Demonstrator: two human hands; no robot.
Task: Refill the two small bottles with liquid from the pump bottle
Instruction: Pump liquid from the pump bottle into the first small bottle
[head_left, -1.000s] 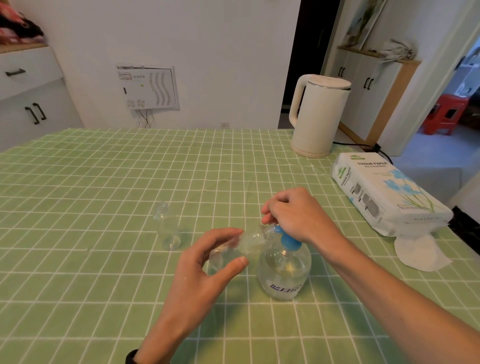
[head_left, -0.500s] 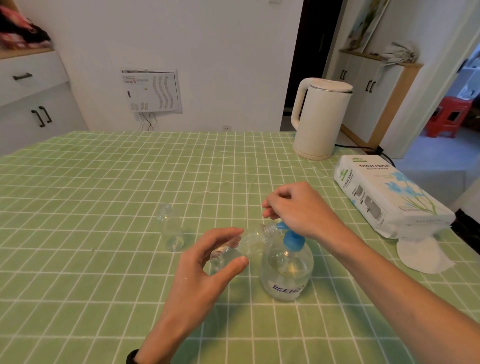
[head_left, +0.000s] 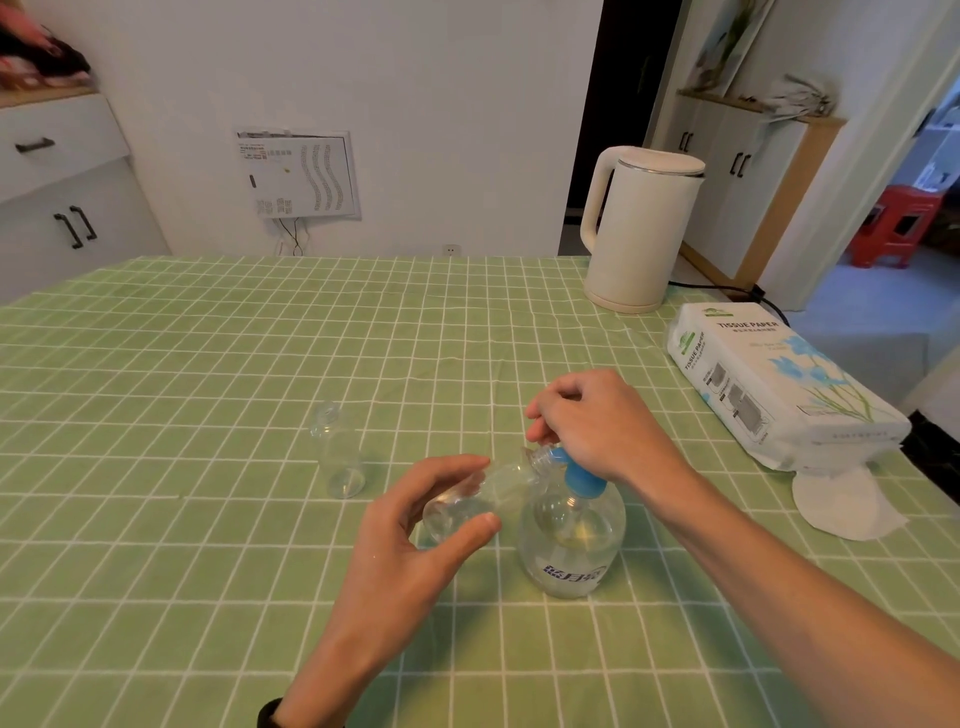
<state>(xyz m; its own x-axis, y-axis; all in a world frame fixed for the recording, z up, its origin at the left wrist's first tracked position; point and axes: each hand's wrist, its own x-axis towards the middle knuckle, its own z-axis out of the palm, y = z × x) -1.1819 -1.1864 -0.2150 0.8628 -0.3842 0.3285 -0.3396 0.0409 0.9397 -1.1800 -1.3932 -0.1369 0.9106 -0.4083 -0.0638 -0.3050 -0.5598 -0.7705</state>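
- Furthest left, a small clear plastic bottle (head_left: 338, 457) stood upright and uncapped on the green checked tablecloth (head_left: 156, 415), well apart from both hands. We took it to be parked there to wait its turn. We could not make out any real amount of liquid in it.
- Next came the left hand (head_left: 410, 540), thumb and fingers curled round the bottom end of the second small clear bottle (head_left: 498, 486). It held that bottle off the cloth, tipped nearly onto its side with the open mouth up and to the right. We reckoned the slant was there to bring the narrow neck up to the spout.
- That mouth met the nozzle just above the shoulder of the round clear pump bottle (head_left: 571, 545), which stood on the cloth beside the left hand. Liquid showed inside, though we could not read the level.
- Over the top sat the right hand (head_left: 602, 426), fingers curled down round the blue pump head (head_left: 584, 478). That placed it to press while also steadying the big bottle. Whether it was mid-stroke, we could not tell.
- Our call was that the first fill was under way and the second had not begun.
- Off to the right, a white electric kettle (head_left: 641, 234) stood at the far edge of the table. A white pack of tissue paper (head_left: 769, 384) lay nearer, well apart from the bottles and perhaps handy for drips.
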